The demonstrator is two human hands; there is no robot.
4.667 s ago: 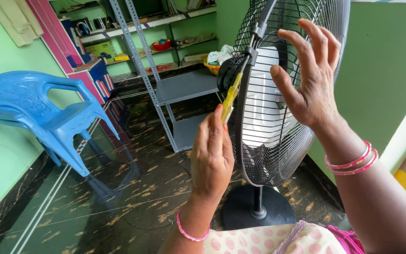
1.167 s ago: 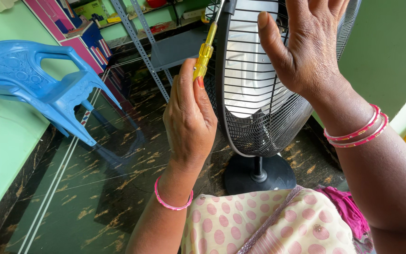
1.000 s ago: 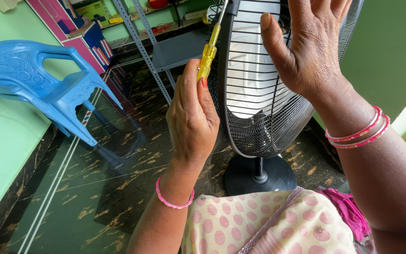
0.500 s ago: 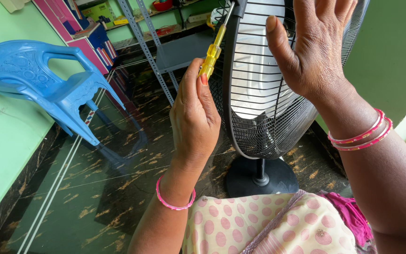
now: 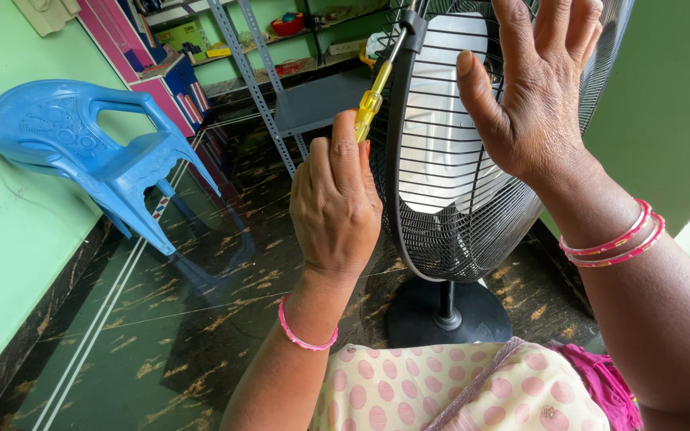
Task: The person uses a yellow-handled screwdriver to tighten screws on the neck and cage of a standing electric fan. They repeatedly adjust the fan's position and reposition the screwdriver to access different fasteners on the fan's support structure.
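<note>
A person's left hand (image 5: 335, 209), at the centre of the frame, is closed around the handle of a screwdriver with a translucent yellow plastic handle and a thin metal shaft (image 5: 371, 100). The screwdriver slants up and to the right, and its tip meets the black rim of a pedestal fan with a black wire grille (image 5: 473, 231) at the top centre of the frame. A pink bangle circles the left wrist.

The right hand (image 5: 541, 104), in the upper right, is open with fingers spread, its palm laid flat against the fan's wire grille; it grips nothing. Two pink bangles sit on that wrist. Pale fan blades show behind the wires. The fan's round black base (image 5: 449, 319) stands on a dark glossy marbled floor (image 5: 169, 319) at lower centre.

In the upper left, a blue moulded plastic chair (image 5: 89, 152) lies tipped against a pale green wall (image 5: 9, 239). Behind it, at top centre, stands a grey metal shelving rack (image 5: 281, 88) holding small items too small to tell apart. Cream fabric with pink dots (image 5: 441, 395) fills the bottom edge.
</note>
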